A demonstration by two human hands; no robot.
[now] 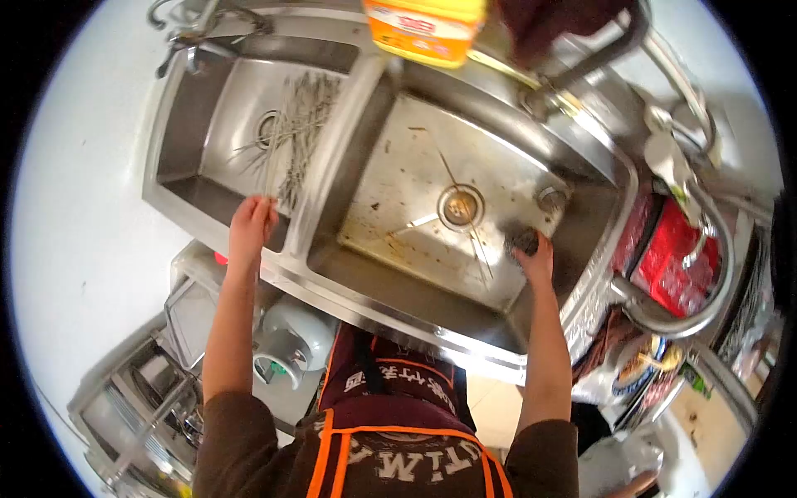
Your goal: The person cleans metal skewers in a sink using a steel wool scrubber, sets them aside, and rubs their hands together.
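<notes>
My left hand point(252, 224) is closed in a pinch over the near edge of the left sink basin point(199, 149), gripping the ends of thin sticks. More thin sticks point(307, 124) lie in a loose pile in that basin, beside its drain. Inside the larger right basin point(390, 183), my right hand point(535, 256) is closed around a dark, rough scrubber point(521, 241). A few loose sticks point(444, 158) lie across the right basin's drain point(461, 207), and brown bits are scattered over its floor.
A yellow container point(425, 31) stands at the back rim. Faucets are at the back left and right point(581, 70). Red items point(677, 257) and bags lie right of the sink. A gas cylinder point(295, 336) and a dish rack point(149, 407) are below left.
</notes>
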